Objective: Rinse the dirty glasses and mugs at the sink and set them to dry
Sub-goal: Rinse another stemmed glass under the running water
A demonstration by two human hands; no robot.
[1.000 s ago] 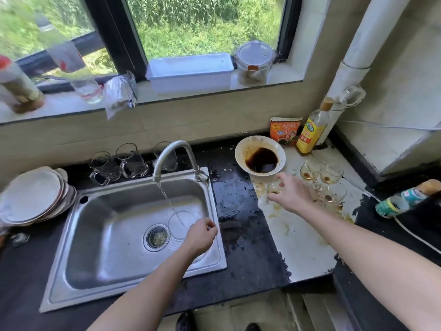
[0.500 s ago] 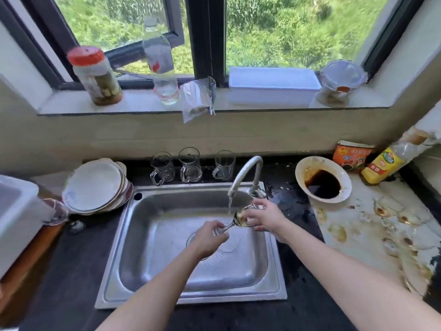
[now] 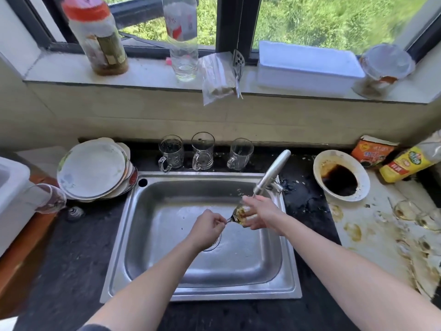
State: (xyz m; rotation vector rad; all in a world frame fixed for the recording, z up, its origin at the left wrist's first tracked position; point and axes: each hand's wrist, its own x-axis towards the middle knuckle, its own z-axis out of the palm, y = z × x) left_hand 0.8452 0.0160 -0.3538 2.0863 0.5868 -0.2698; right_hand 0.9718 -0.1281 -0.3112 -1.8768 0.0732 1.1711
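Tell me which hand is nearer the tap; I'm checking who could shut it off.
Right. The right hand is just below the tap, gripping a glass; the left hand is farther off, over the middle of the sink.

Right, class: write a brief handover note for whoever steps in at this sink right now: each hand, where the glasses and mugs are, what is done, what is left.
Left hand pinches the stem of a stained stemmed glass; right hand grips its bowl, under the tap over the sink.
Done, it seems: three clear mugs stand behind the sink.
Left: finish this glass, then the stained glasses on the right counter and one tipped glass left of the plates.
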